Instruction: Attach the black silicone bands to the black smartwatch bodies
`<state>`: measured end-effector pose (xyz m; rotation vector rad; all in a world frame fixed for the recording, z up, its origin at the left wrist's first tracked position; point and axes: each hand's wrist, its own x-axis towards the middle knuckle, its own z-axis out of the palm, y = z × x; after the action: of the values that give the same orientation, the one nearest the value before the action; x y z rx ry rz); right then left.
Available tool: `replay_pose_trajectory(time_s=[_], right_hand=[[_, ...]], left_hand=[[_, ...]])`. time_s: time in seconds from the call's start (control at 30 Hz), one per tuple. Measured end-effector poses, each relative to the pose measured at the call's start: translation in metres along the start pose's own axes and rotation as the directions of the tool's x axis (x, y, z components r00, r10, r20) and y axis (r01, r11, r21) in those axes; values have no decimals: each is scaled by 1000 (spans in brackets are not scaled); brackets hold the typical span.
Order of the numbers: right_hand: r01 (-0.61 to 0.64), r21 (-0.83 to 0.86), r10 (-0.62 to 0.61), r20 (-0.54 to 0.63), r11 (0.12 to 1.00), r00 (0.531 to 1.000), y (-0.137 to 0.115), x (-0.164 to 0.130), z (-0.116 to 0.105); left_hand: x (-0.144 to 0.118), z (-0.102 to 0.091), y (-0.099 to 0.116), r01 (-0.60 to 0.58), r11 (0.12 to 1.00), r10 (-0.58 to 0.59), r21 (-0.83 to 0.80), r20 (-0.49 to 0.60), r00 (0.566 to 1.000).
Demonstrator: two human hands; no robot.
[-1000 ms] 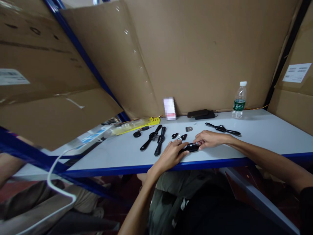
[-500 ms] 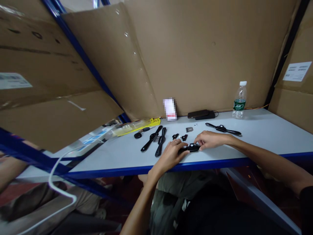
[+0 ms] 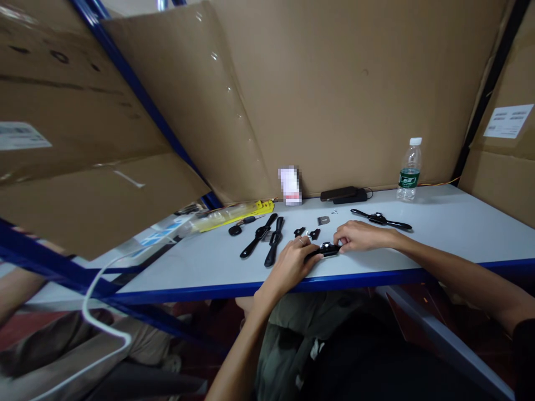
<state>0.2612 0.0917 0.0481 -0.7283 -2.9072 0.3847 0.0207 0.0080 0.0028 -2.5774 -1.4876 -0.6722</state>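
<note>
Both hands are staying almost where they were a second ago, drawing only slightly closer around the small black watch body (image 3: 327, 250). The left hand (image 3: 292, 263) is pinching its near-left end with curled fingers, while the right hand (image 3: 359, 236) is gripping the far-right end, fingertips folded onto it. The piece is lying on the white table (image 3: 438, 234) just inside the blue front edge, its long axis running left to right between the two hands, about equally near to each. Beyond the left hand, small black parts (image 3: 307, 233) and two black straps (image 3: 265, 240) are lying apart. Behind the right hand, another watch (image 3: 381, 219) is resting flat, with a water bottle (image 3: 408, 170) standing farther back.
</note>
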Motion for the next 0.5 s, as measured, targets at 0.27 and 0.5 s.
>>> replay_pose_trajectory(time_s=[0.27,0.5], right_hand=[[-87,13,85,96,996,992,-6,-1,-13],[-400,-289,454,149,870,879,4,-24,-46]], left_hand=[[0,-1,3,17,999,-17,35,-2,1000],[-1,3,2,53,994,-48,100,-48,998]])
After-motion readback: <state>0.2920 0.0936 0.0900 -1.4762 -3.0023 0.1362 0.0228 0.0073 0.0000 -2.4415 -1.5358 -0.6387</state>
